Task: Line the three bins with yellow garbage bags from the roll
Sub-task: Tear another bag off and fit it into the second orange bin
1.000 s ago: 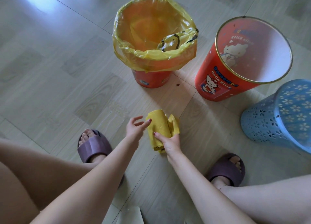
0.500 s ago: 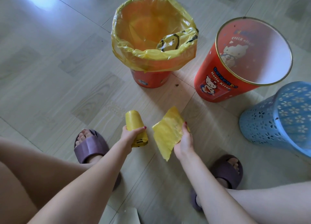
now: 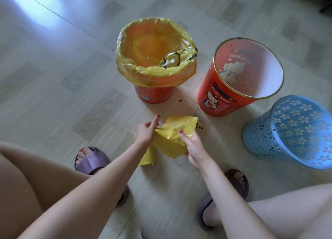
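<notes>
A folded yellow garbage bag [image 3: 171, 137] hangs just above the floor between my hands. My left hand [image 3: 145, 133] pinches its left edge, and my right hand [image 3: 195, 146] grips its right side. The yellow roll [image 3: 147, 158] lies on the floor beneath my left wrist, partly hidden. Behind the bag stands an orange bin [image 3: 154, 97] lined with a yellow bag [image 3: 156, 73] folded over its rim. To its right, an orange Hello Kitty bin [image 3: 213, 98] has no liner. A blue perforated bin [image 3: 287, 131] at the far right is also bare.
My feet in purple slippers [image 3: 90, 160] [image 3: 237, 183] flank the roll on the pale wood-look floor [image 3: 53, 95]. A small brown crumb [image 3: 180, 100] lies between the two orange bins. My bare knees fill the lower corners.
My left hand let go of the roll, which now lies on the floor, and moved right onto the bag. Both hands now hold the torn-off bag, which has opened out wider.
</notes>
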